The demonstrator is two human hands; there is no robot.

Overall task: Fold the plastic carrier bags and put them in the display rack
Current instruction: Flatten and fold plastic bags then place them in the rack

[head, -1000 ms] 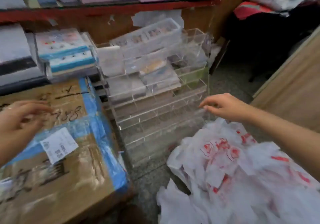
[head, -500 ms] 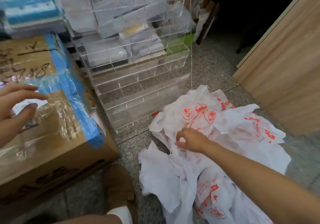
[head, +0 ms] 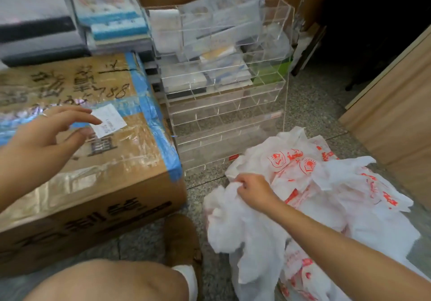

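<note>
A heap of white plastic carrier bags (head: 331, 191) with red print lies on the speckled floor at the lower right. My right hand (head: 253, 190) pinches a crumpled white bag (head: 235, 221) at the heap's left edge. The clear acrylic display rack (head: 224, 104) with stepped compartments stands behind the heap; its lower tiers hold nothing, its upper ones hold packets. My left hand (head: 46, 135) hovers over the cardboard box with its fingers spread and holds nothing.
A large taped cardboard box (head: 98, 184) with blue tape and a white label sits at the left. Stacked packs and books (head: 77, 23) lie behind it. A wooden panel (head: 394, 114) stands at the right. My knee and a brown shoe (head: 184, 242) are at the bottom.
My right hand came down from the rack's edge to the bag heap and took hold of a bag. The view tilted down, then back up a little.
</note>
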